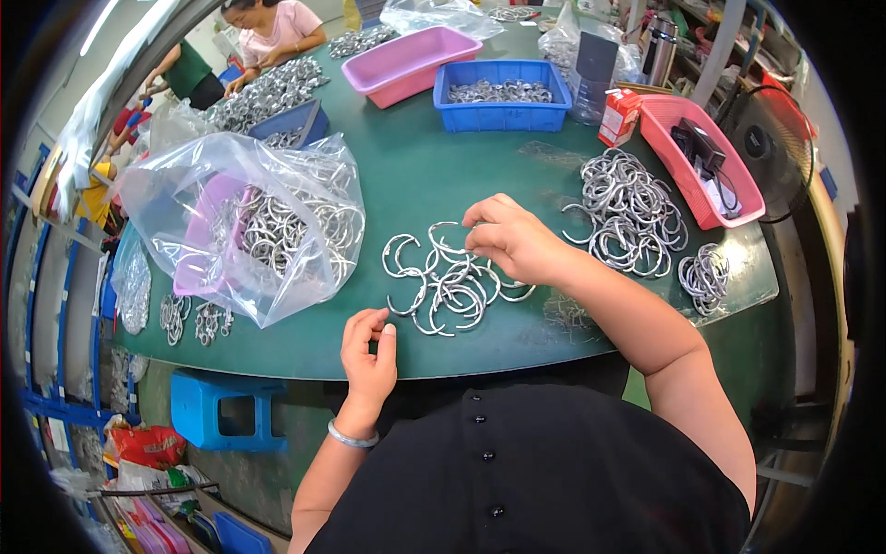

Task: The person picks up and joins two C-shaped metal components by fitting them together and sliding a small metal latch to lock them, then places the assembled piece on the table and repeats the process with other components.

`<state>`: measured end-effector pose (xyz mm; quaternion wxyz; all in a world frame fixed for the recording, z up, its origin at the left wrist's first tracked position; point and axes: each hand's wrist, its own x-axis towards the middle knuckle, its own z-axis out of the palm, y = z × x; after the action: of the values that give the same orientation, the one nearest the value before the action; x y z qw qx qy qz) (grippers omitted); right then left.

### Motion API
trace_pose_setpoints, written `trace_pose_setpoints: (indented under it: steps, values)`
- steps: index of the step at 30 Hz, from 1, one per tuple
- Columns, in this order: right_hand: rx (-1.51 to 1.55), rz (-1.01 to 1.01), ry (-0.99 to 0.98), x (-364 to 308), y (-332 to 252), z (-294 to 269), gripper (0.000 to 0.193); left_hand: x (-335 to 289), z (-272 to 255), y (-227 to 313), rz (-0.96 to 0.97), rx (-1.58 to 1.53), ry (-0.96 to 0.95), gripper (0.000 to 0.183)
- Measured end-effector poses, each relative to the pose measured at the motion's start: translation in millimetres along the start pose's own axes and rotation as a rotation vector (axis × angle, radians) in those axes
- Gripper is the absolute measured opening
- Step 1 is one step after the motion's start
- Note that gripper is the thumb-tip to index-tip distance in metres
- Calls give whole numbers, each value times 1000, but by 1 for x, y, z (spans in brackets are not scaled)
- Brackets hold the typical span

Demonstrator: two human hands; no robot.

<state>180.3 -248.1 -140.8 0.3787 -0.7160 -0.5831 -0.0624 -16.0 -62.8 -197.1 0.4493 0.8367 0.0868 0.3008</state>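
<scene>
A loose heap of silvery C-shaped metal bangles (461, 294) lies on the green table in front of me. My right hand (508, 238) reaches over the far side of this heap. Its fingertips are closed on one bangle (447, 247), partly hidden by the fingers. At the table's near edge, just left of the heap, my left hand (369, 355) has curled fingers with the thumb apart; nothing shows in it. To the right lies a larger pile of similar bangles (628, 212), with a small bundle of rings (704, 279) beyond it near the corner.
A clear plastic bag (314, 166) holding a purple basket and many bangles stands left. Behind are a pink tub (411, 65), a blue tray (503, 118) of metal parts and a pink basket (664, 152). A blue stool (198, 411) stands below. A person (277, 37) works at far left.
</scene>
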Motion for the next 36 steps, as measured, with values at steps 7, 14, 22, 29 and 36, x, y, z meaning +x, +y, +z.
trace_pose_setpoints:
  steps: [7, 14, 22, 29, 36]
  values:
    - [83, -227, -74, 11, -36, -6, 13, 24, -9, 48, -634, -865, -182, 24]
    - [68, -263, -79, 14, -48, -16, 15, 30, -5, 70, -612, -937, -182, 18]
    - [114, -317, 54, 19, -43, -11, 20, 29, -6, 76, -554, -862, -106, 18]
    - [1191, 339, -79, 5, -36, 18, 31, 24, -2, 81, -351, -673, 53, 15]
    - [1312, 402, -104, 3, -36, 23, 33, 23, 2, 81, -379, -668, 54, 15]
